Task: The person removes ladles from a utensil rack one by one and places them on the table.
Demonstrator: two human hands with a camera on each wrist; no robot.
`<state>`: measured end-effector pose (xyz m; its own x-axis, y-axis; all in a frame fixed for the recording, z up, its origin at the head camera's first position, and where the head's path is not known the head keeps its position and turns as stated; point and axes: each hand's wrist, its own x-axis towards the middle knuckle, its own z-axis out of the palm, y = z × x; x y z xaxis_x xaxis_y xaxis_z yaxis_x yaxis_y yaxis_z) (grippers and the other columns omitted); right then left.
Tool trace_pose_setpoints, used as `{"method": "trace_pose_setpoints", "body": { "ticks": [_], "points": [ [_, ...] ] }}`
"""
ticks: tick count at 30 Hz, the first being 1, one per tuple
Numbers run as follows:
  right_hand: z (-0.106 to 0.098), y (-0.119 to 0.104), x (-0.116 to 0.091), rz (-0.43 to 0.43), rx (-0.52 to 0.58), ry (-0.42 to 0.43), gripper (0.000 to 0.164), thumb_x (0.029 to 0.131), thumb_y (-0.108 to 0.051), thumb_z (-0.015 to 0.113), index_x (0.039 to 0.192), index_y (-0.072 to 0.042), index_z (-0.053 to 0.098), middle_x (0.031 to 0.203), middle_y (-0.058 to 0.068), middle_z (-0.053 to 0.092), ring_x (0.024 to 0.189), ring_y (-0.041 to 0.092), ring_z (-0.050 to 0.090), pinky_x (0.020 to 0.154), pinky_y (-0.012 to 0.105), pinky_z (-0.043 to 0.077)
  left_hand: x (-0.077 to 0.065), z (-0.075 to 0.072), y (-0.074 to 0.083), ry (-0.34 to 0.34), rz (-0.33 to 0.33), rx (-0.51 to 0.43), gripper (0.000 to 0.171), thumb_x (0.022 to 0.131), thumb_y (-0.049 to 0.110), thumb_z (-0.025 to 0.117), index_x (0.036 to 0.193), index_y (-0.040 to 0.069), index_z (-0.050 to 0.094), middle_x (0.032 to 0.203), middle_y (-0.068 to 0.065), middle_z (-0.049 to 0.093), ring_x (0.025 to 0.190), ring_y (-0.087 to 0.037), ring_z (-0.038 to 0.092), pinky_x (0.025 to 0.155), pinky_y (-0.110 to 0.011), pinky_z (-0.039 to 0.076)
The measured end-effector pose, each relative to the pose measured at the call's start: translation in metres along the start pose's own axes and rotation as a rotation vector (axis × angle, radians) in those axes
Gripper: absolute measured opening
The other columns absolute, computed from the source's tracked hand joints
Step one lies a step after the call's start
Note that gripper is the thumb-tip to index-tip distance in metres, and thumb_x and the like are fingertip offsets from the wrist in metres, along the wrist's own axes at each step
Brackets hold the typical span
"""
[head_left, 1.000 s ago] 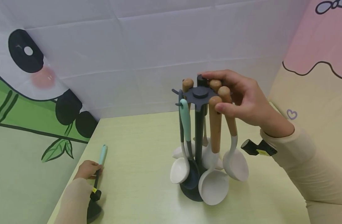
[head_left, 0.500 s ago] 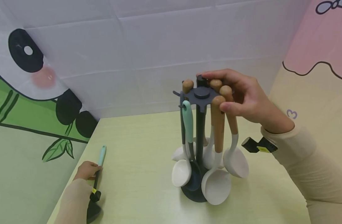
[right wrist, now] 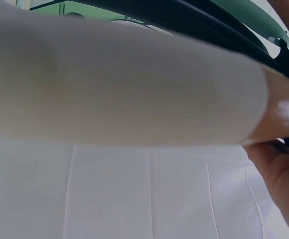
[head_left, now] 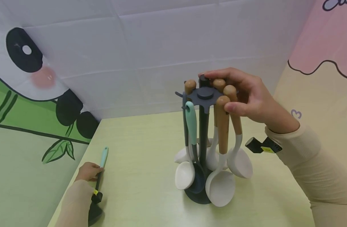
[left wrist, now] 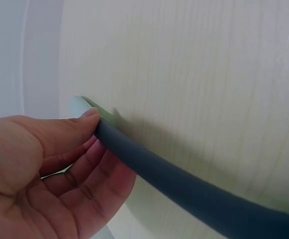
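Note:
My left hand (head_left: 89,171) pinches a spatula (left wrist: 154,167) by its dark shaft, just below the mint handle (head_left: 104,156). The spatula lies along the table's left side, and its dark head is partly covered by the sleeve. Right of the middle stands a dark utensil stand (head_left: 202,129), hung with several ladles and spoons. My right hand (head_left: 251,97) grips its top from the right. The thumb touches the wooden handle of the front white ladle (head_left: 220,188); the index finger rests on a black knob (head_left: 204,81) at the back. Its other fingers are largely hidden.
A white spoon (head_left: 185,175) and a dark spoon with a mint handle (head_left: 191,123) hang at the stand's left front. Another white ladle (head_left: 239,162) hangs at its right. The pale wooden table (head_left: 139,170) meets a white sheet wall (head_left: 162,47) behind.
Under my right hand the stand and its front utensils have shifted slightly right, mostly in the first half second. The left hand and the spatula have stayed put.

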<state>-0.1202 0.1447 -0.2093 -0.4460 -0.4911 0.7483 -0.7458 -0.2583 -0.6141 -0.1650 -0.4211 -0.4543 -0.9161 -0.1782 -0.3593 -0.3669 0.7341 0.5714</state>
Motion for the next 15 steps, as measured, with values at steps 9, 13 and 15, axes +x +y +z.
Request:
{"method": "trace_pose_setpoints", "body": {
  "ticks": [9,13,15],
  "points": [
    [-0.0001,0.0018,0.002,-0.005,0.024,-0.01,0.052,0.09,-0.015,0.074,0.135,0.004,0.056,0.138,0.017,0.056,0.114,0.026,0.057,0.089,0.024,0.052,0.0072,-0.0028,-0.0056,0.011,-0.006,0.004,0.03,0.094,0.001,0.063,0.106,-0.025,0.053,0.09,-0.026,0.058,0.082,-0.033,0.061,0.067,-0.041,0.061],
    [-0.0004,0.0005,0.0012,0.024,0.029,-0.013,0.054,0.09,-0.019,0.075,0.135,0.004,0.055,0.138,0.017,0.056,0.114,0.026,0.057,0.087,0.024,0.053,0.0096,-0.0046,-0.0067,0.012,-0.012,0.002,0.031,0.093,0.001,0.063,0.107,-0.024,0.053,0.089,-0.026,0.059,0.081,-0.032,0.062,0.066,-0.041,0.061],
    [-0.0006,-0.0001,0.0007,0.04,0.032,-0.013,0.055,0.09,-0.02,0.075,0.136,0.004,0.055,0.139,0.018,0.055,0.113,0.026,0.058,0.086,0.024,0.053,0.0096,-0.0054,-0.0054,0.008,-0.021,0.006,0.031,0.093,0.0,0.064,0.108,-0.024,0.053,0.09,-0.026,0.059,0.081,-0.031,0.062,0.067,-0.041,0.061]
  ]
}}
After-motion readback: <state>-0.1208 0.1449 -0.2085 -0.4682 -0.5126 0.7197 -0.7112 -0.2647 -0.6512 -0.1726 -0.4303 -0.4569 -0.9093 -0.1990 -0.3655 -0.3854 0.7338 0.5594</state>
